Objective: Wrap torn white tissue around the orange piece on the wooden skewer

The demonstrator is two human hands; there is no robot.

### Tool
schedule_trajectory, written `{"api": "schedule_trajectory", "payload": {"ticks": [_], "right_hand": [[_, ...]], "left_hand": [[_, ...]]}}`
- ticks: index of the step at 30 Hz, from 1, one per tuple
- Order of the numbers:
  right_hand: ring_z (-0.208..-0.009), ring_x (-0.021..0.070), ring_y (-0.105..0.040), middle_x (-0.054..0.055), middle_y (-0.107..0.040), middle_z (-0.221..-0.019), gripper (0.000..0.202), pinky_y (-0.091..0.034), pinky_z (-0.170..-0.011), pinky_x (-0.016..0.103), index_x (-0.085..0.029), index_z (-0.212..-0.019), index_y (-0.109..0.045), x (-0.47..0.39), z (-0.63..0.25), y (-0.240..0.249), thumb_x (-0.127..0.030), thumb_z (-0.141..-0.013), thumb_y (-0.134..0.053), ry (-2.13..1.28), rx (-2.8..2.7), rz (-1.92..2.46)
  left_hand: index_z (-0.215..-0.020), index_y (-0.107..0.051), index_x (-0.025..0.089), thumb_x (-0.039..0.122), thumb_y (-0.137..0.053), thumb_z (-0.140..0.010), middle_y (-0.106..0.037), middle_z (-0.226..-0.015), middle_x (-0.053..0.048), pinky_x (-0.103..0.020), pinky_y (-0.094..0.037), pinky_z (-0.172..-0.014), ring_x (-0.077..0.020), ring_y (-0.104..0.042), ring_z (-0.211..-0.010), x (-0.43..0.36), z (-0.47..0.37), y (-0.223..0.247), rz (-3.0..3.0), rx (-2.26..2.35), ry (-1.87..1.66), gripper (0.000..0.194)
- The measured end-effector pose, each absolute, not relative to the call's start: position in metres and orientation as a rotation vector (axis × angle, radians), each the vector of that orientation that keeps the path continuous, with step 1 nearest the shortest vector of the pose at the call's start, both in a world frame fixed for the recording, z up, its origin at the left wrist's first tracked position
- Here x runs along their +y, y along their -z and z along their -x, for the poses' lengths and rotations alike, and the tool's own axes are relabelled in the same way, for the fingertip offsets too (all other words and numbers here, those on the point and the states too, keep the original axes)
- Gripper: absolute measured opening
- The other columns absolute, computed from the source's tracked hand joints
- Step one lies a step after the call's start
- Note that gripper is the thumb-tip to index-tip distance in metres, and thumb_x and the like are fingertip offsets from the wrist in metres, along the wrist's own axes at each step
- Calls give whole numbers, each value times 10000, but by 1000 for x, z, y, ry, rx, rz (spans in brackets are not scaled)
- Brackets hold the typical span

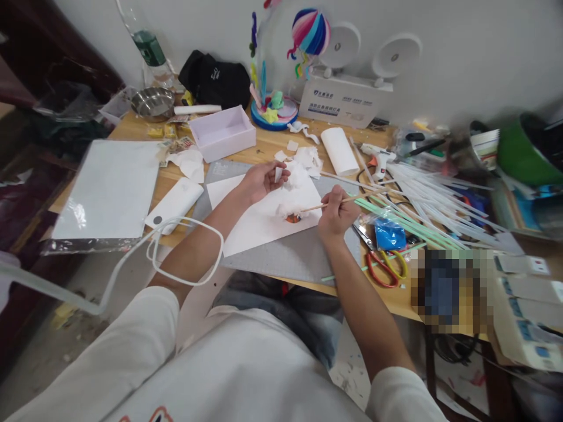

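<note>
My right hand (338, 214) is closed around a thin wooden stick (314, 207), whose tip reaches a white fluffy tuft (287, 209). Under that tuft, a small orange and dark piece (292, 218) shows on a white sheet of paper (246, 225). My left hand (265, 180) is curled above the sheet, with a small white scrap (278, 173) between its fingers. Another white fluffy clump (298, 176) lies just right of it. Beneath the sheet is a grey cutting mat (285, 258).
Scissors (382, 266), a hot glue gun (379, 161) and many white sticks (426, 190) lie to the right. At left are a power bank (175, 202) with a looped white cable (220, 258) over my left forearm, and a lilac box (226, 132) behind.
</note>
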State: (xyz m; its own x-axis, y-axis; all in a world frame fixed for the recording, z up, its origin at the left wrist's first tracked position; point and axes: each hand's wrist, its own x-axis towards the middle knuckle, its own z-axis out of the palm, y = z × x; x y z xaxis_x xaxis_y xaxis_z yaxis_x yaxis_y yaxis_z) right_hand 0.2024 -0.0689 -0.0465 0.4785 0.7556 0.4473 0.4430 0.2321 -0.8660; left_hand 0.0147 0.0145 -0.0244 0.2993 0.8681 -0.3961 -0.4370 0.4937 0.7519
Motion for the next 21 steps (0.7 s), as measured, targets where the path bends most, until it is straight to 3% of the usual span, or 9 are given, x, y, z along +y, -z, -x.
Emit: {"api": "schedule_trajectory", "payload": {"ticks": [5,7,9,12,15,19,21], "right_hand": [[-465,94,-441,-43,-462,-464,608,-310,-548,282,-215,-567,-581,-69,-202,45,-655,-965,-445,-295,-1125,1382],[-463,94,-438,-43,-459,-464,614,-310,-544,284,-215,-567,-583,-71,-201,42,-672,-955,-451,-315,-1111,1365],[-454,94,-422,-41,-444,-455,632,-304,-527,283,-218,-553,-565,-71,-200,37,-692,-951,-435,-357,-1068,1348],[-452,87,-401,-43,-390,-453,665,-316,-507,274,-226,-497,-461,-71,-198,26,-717,-943,-416,-454,-944,1247],[-451,80,-432,-56,-390,-502,635,-334,-462,259,-232,-520,-401,-68,-196,15,-748,-862,-540,-692,-799,1065],[-371,37,-241,-121,-323,-484,496,-139,-372,223,-233,-703,-585,-69,-190,8,-694,-696,-767,-1156,-768,1062],[-370,24,-212,-138,-306,-472,455,-117,-372,217,-223,-775,-640,-71,-186,8,-612,-650,-840,-1251,-816,1093]], "left_hand": [[-983,-699,127,552,-583,-983,-759,-831,-103,-261,-624,-760,-170,-739,-769,13,-17,18,-592,911,-854,441],[-1012,-704,110,455,-605,-983,-767,-879,-114,-293,-615,-888,-190,-757,-868,10,-17,14,-619,862,-866,360],[-1036,-706,91,230,-600,-957,-775,-950,-117,-314,-571,-1011,-188,-760,-950,5,-16,10,-656,790,-897,192],[-1110,-703,88,46,-568,-885,-769,-1133,-144,-385,-489,-1136,-212,-744,-1090,-4,-17,5,-736,688,-896,266],[-1216,-693,150,114,-620,-914,-687,-1367,-152,-469,-395,-1209,-261,-638,-1314,-13,-23,2,-823,593,-871,313],[-1332,-656,254,218,-687,-918,-536,-1565,-87,-496,-264,-1268,-276,-368,-1545,-24,-39,-1,-909,471,-908,417],[-1354,-648,262,245,-703,-904,-500,-1596,-70,-464,-237,-1281,-268,-292,-1580,-29,-46,-2,-924,432,-935,454]]}}
